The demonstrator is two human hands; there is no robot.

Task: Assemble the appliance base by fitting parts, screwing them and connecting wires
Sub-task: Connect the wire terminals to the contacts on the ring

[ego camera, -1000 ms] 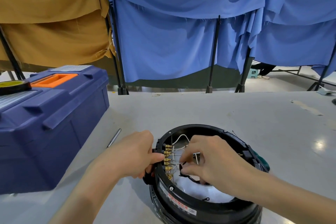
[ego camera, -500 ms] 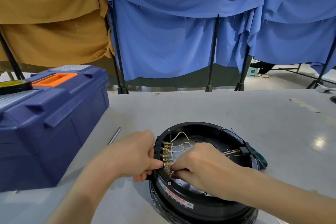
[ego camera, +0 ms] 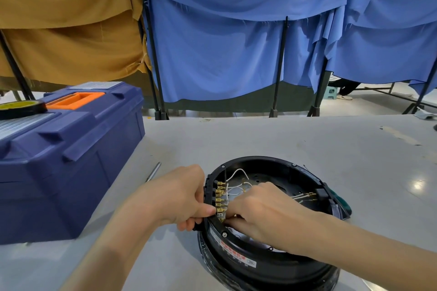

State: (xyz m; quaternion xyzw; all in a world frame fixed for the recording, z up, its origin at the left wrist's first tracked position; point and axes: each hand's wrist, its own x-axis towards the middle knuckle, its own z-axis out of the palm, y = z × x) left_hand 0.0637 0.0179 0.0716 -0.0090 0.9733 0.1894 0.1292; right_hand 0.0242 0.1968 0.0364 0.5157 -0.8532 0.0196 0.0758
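Label (ego camera: 237, 258) txt on base (ego camera: 264, 275) (red print) not legible.

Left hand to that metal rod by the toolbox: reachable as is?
Probably yes. The metal rod lies uncovered on the table, just beyond the left hand and beside the toolbox. That hand holds the black base at its rim, so it must let go first.
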